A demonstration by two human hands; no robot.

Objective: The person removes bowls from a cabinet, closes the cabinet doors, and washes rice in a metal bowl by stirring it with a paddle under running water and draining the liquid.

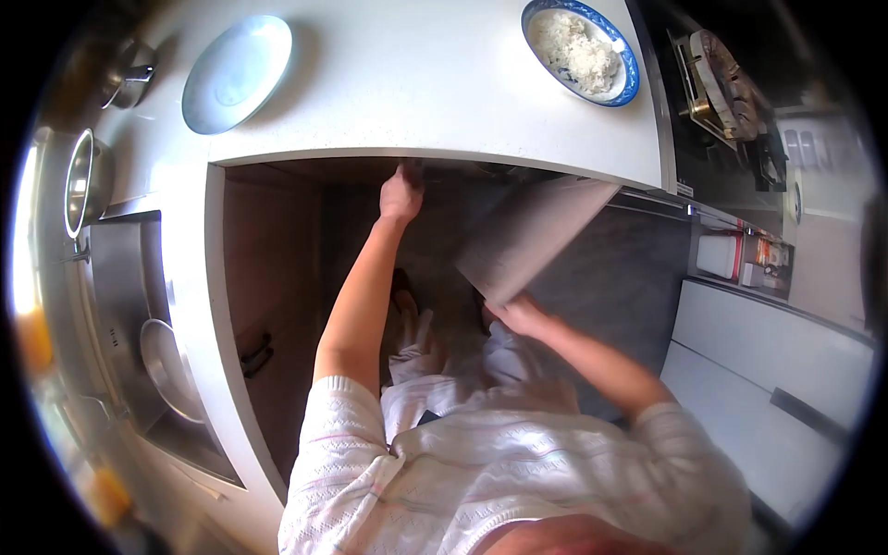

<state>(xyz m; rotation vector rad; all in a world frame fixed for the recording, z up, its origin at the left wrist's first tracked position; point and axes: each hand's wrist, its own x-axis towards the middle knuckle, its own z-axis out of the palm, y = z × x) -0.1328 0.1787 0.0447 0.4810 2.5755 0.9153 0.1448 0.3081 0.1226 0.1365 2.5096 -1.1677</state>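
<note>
My right hand (520,314) grips the outer edge of a pale cabinet door (546,231), which stands swung out below the counter's front edge and is slightly blurred. My left hand (401,194) reaches forward to the front edge of the white counter (388,83). Its fingers go under that edge, so whatever they touch is hidden. Only a dim strip of the cabinet's inside shows beneath the counter.
A pale plate (238,74) and a blue-rimmed bowl of rice (583,54) stand on the counter. At right are a dark stove (689,120), an open compartment with packages (740,257) and white drawers (758,370). A sink (134,277) holding a metal pan (171,370) lies left.
</note>
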